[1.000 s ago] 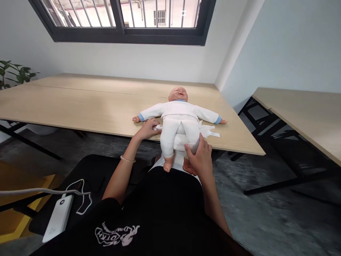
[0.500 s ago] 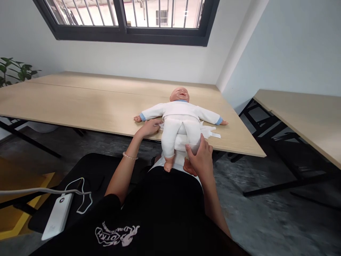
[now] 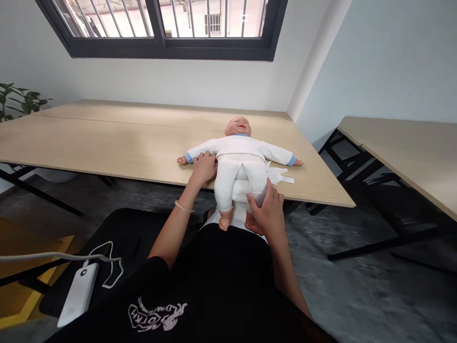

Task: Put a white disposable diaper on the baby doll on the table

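A baby doll (image 3: 240, 145) in a white suit with blue cuffs lies on its back, head toward the wall, arms spread. Its lower legs hang past the table's front edge toward my lap. My right hand (image 3: 268, 209) is wrapped round the doll's lower leg on the right, just above the foot. Against the doll's hip on the left rests my left hand (image 3: 205, 167), its visible fingers bent and apart; the thumb side is hidden. White diaper-like material (image 3: 280, 173) with tabs sticks out under the hip on the right, and more white padding shows between the legs.
The doll lies on a long wooden table (image 3: 143, 138) below a barred window. A second table (image 3: 400, 147) stands to the right across a gap. On a black chair (image 3: 132, 228) at left lies a white power bank (image 3: 79, 293) with a cable. A plant (image 3: 24, 102) is far left.
My left hand has moved up and slightly right along the doll's side, covering the white piece that showed at its fingertips. My right hand stays on the leg. The view shifts slightly.
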Demonstrator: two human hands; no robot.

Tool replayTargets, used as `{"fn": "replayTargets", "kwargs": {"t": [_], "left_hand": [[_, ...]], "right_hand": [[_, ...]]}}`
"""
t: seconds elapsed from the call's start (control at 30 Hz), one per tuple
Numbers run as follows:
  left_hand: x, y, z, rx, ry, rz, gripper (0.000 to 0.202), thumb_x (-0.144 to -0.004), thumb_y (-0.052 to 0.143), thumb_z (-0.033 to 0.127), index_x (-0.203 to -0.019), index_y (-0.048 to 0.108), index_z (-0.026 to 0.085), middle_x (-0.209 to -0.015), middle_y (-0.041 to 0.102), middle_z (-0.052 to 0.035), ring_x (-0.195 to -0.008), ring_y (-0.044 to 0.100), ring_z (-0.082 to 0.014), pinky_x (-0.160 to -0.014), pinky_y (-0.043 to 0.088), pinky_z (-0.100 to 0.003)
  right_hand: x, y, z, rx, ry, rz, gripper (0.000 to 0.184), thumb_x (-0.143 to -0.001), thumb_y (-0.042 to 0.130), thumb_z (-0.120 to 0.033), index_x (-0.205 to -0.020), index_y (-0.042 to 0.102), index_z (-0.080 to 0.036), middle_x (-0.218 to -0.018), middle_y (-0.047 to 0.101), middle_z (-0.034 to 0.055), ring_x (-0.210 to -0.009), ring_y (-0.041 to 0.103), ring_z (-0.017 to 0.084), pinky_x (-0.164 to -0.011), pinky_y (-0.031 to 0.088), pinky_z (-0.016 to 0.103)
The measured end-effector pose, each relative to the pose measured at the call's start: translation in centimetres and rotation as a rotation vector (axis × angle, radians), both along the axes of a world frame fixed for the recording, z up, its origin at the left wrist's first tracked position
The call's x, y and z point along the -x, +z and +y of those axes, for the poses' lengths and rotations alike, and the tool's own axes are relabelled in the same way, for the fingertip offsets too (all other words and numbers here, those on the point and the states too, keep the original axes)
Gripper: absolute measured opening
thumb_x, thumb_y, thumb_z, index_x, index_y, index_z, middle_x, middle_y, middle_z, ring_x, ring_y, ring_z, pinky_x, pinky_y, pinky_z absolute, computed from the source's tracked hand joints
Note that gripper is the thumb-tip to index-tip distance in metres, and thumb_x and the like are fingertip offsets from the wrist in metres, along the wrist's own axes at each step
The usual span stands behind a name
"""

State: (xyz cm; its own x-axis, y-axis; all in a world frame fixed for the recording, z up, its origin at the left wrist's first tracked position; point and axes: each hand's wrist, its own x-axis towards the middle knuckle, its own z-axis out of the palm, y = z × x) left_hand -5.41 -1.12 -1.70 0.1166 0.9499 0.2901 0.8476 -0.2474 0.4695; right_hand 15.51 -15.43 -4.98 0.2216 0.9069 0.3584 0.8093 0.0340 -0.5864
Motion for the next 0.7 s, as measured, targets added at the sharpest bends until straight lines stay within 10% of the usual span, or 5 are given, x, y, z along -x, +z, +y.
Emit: {"fn": "replayTargets", "kwargs": {"t": [0.33,0.7], "left_hand": [[1.9,-2.5,1.5,-0.097,-0.231,-0.043,0.023,-0.086,0.048,0.008,-0.092,0.068,0.017,-0.104,0.066,-0.0127,-0.105,0.058,-0.0312,-0.095,0.048,-0.046],[5.0,-4.4,1.3,-0.207,-0.131,-0.105,0.032,-0.087,0.048,0.008,-0.099,0.077,0.015,-0.108,0.059,-0.0111,-0.105,0.06,-0.0261,-0.101,0.051,-0.044]], "right_hand": [[0.0,0.0,0.0,-0.006,0.0,0.0,0.082,-0.093,0.047,-0.058,-0.156,0.038,-0.005,-0.142,0.055,0.0222,-0.127,0.045,0.039,-0.105,0.047,0.054],[-0.1,0.0,0.1,0.007,-0.005,-0.007,0.087,-0.093,0.046,-0.06,-0.156,0.037,-0.001,-0.142,0.056,0.0228,-0.127,0.045,0.04,-0.106,0.046,0.053]]}}
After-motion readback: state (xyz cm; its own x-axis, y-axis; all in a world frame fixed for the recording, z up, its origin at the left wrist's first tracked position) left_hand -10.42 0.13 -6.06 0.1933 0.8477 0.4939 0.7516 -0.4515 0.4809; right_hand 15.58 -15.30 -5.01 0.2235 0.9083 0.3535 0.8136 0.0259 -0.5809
